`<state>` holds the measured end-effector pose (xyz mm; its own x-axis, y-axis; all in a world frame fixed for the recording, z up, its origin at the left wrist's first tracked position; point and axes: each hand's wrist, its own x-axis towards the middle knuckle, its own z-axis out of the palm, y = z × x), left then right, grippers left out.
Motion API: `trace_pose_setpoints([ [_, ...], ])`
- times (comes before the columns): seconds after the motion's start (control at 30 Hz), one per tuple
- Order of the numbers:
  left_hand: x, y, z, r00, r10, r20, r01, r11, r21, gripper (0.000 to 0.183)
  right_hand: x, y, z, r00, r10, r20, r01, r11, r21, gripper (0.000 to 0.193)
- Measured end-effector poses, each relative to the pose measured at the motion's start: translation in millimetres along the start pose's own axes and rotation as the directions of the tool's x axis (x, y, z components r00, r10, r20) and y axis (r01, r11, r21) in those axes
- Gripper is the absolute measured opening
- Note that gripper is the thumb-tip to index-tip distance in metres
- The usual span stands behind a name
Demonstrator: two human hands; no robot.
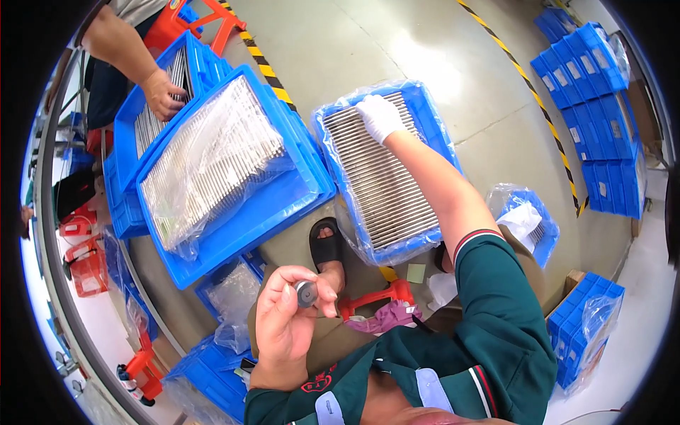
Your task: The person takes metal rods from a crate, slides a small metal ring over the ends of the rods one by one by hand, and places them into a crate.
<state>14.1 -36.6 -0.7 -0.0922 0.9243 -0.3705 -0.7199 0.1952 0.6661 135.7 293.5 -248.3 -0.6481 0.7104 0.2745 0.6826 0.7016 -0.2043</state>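
Observation:
My left hand (287,322), bare, is raised close to me with its fingers curled round a small, dark grey, round piece (306,294) with a flat face; its exact kind is unclear. My right hand (381,119), in a white glove, reaches out to the far end of a blue crate (440,134). Rows of thin metal rods (382,184) lie side by side in this crate, which is lined with clear plastic. The gloved fingers are bent down together at the rods' far edge, and what they pinch, if anything, is hidden.
Left of my crate, a blue crate (301,202) holds plastic-covered rods. Another person's hand (163,93) reaches into a crate behind it. A red stool (379,297) stands near my feet. Blue crates (598,120) are stacked at right; a small blue bin (545,237) sits nearer.

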Motion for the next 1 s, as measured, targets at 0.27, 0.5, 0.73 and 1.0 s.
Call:
trace_pose_setpoints([
  [0.27, 7, -8, 2, 0.998, 0.016, 0.056, -0.02, 0.997, 0.073, 0.031, -73, 32, -131, 0.955, -0.031, 0.294, 0.041, 0.999, -0.027, 0.015],
  [0.5, 27, -25, 12, 0.989, -0.045, 0.141, 0.031, 0.994, 0.102, 0.03, -318, 109, -237, 0.668, 0.661, 0.341, -0.645, 0.743, -0.177, 0.025],
  [0.73, 47, -50, 15, 0.95, -0.243, 0.194, 0.192, 0.95, 0.246, 0.035, -648, 89, -255, -0.012, 0.975, 0.223, -0.954, 0.056, -0.294, 0.04],
  [1.0, 75, -72, 4, 0.908, -0.416, 0.05, 0.362, 0.839, 0.406, 0.034, -696, 37, -219, -0.172, 0.949, 0.262, -0.985, -0.166, -0.046, 0.037],
])
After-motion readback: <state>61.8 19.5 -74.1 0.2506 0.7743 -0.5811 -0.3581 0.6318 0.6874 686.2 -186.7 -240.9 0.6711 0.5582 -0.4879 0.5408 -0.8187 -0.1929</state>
